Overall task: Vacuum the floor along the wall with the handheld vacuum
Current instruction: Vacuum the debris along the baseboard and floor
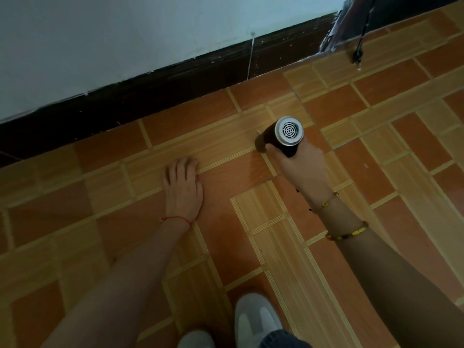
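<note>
My right hand grips a black handheld vacuum with a silver vented rear cap facing me. Its nose points down and left at the tiled floor, a short way out from the dark skirting board under the pale wall. My left hand rests flat on the floor to the left of the vacuum, fingers straight and pointing toward the wall. The vacuum's nozzle tip is dark and hard to make out.
A black cable with a plug hangs to the floor at the upper right, beside a damaged bit of skirting. My white shoes show at the bottom edge. A thin white line runs down the skirting.
</note>
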Available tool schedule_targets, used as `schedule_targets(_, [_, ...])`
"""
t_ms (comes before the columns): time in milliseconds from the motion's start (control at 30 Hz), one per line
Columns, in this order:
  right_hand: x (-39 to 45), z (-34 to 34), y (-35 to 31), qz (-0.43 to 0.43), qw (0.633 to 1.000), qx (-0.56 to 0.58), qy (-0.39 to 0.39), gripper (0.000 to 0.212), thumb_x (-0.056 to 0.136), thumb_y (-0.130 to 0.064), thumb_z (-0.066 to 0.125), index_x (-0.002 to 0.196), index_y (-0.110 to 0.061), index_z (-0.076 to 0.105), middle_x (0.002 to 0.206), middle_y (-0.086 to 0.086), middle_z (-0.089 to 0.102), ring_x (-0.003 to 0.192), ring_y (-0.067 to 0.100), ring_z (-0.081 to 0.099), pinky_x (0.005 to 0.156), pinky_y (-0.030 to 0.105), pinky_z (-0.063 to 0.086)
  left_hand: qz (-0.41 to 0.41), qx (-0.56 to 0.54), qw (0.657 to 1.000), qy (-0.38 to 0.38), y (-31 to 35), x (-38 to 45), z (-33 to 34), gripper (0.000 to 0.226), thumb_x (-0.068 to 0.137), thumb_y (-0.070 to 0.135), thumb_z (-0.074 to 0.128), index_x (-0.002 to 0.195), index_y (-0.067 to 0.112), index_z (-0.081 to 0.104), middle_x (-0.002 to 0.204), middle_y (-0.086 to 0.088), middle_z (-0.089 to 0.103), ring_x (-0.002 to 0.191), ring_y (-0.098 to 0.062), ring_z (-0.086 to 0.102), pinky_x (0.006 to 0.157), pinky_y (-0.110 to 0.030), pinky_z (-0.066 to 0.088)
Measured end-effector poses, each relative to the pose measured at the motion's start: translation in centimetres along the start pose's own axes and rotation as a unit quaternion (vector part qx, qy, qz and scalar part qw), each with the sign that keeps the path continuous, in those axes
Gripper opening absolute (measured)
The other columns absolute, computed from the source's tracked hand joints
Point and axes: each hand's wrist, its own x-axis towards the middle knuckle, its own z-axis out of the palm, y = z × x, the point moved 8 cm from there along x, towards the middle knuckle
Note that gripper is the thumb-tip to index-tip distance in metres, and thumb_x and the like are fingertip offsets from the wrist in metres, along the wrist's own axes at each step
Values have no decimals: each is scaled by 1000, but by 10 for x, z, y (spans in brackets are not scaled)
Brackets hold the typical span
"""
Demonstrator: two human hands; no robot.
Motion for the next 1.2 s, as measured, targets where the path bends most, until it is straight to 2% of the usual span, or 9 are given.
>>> schedule_targets(67, [1, -6, 3, 2, 1000, 25, 12, 67, 80, -63, 65, 127, -16, 54, 102, 5, 71, 90, 28, 69, 68, 30, 51, -1, -5, 1000, 2, -1, 0, 1, 47, 94, 23, 32, 137, 11, 47, 141, -14, 47, 134, -34, 39, 117, -58, 25])
schedule_targets(133, [4, -13, 10, 11, 999, 39, 26, 70, 76, -67, 62, 125, -18, 54, 94, 6, 72, 81, 29, 70, 67, 34, 57, -3, -10, 1000, 9, -1, 0, 1, 47, 93, 22, 33, 136, 11, 48, 140, -14, 47, 133, -34, 40, 117, -58, 25])
schedule_targets(267, [11, -19, 16, 24, 998, 55, 27, 79, 67, -76, 54, 122, -18, 56, 91, 9, 72, 81, 31, 70, 71, 45, 60, -4, -14, 1000, 16, 0, 1, 0, 47, 91, 22, 35, 135, 12, 49, 141, -12, 47, 133, -34, 40, 118, -57, 23])
schedule_targets(467, [22, -10, 7, 22, 998, 50, 18, 82, 66, -79, 53, 118, -16, 57, 89, 9, 72, 80, 31, 71, 70, 43, 60, -5, -12, 1000, 14, 0, 1, -1, 48, 91, 23, 33, 135, 13, 50, 141, -11, 47, 133, -33, 41, 118, -56, 22])
schedule_targets(733, [28, -2, 10, 39, 999, 23, 10, 91, 62, -79, 53, 132, -21, 49, 103, 7, 71, 82, 35, 70, 71, 47, 60, -3, -10, 1000, 17, -2, 2, -1, 47, 92, 22, 35, 135, 13, 51, 141, -11, 48, 133, -32, 42, 116, -56, 24])
schedule_targets(800, [29, -2, 14, 41, 999, 33, 0, 85, 65, -76, 56, 128, -19, 51, 99, 8, 71, 83, 34, 70, 70, 45, 60, -2, -9, 1000, 15, -2, 2, -1, 46, 91, 22, 36, 135, 13, 50, 141, -11, 48, 133, -31, 41, 116, -57, 24])
schedule_targets(933, [21, 4, 6, 4, 998, 35, -43, 54, 82, -59, 66, 111, -15, 59, 82, 2, 66, 75, 24, 68, 61, 25, 50, -3, -9, 1000, 15, -1, 2, -1, 46, 91, 21, 38, 134, 13, 50, 141, -11, 48, 133, -31, 41, 117, -56, 23])
schedule_targets(1100, [-16, 37, -20, -62, 987, 47, -142, 58, 80, -63, 67, 120, -22, 58, 86, -7, 67, 71, 13, 62, 68, 33, 55, -1, -7, 1000, 23, -1, 1, -2, 44, 92, 22, 39, 134, 14, 51, 140, -11, 48, 132, -30, 41, 118, -54, 23])
schedule_targets(1200, [-25, 45, -23, -55, 983, 76, -158, 54, 81, -59, 68, 121, -24, 58, 87, -5, 69, 67, 11, 61, 69, 38, 58, 0, -6, 1000, 16, -2, 1, -1, 44, 93, 22, 39, 135, 14, 50, 140, -12, 48, 132, -31, 41, 118, -54, 23])
